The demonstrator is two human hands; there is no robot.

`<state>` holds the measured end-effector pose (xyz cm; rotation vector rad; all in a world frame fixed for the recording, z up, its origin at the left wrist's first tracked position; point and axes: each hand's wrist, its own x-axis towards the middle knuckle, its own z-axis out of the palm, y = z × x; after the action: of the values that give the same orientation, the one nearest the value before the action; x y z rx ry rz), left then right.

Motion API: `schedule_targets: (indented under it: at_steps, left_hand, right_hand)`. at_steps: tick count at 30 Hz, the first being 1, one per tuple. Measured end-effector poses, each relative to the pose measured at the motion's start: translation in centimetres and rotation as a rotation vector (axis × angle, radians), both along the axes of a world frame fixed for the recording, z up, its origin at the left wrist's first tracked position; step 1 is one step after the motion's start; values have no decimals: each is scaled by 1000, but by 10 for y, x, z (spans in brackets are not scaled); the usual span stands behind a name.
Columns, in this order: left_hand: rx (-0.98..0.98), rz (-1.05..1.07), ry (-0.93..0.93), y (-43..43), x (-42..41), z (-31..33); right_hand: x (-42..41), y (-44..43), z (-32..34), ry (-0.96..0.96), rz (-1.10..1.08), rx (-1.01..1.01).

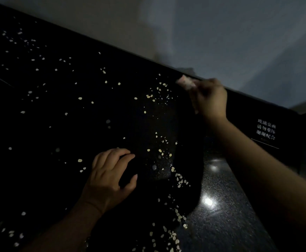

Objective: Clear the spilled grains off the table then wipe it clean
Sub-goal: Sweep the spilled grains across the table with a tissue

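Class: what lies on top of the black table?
Pale grains lie scattered across the table. The left hand and right hand, holding a pale thing, cover patches; grains beneath them cannot be seen.

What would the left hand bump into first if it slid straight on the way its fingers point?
Probably the scattered pale oval grains just beyond the fingertips of the left hand on the glossy black table; depth is hard to judge here.

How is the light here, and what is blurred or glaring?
Head view: very dim, only the pale grains stand out on the black table; the right hand and the pale thing it holds are motion-blurred, the left hand sharper; bright glare on the speckled floor.
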<state>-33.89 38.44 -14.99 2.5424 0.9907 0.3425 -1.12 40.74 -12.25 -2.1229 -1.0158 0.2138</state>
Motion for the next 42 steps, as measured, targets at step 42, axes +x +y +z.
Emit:
schedule_targets:
  at_steps: [42]
  left_hand:
    - [4, 15, -25, 2, 0, -2]
  right_hand:
    - [-65, 9, 11, -20, 274, 20]
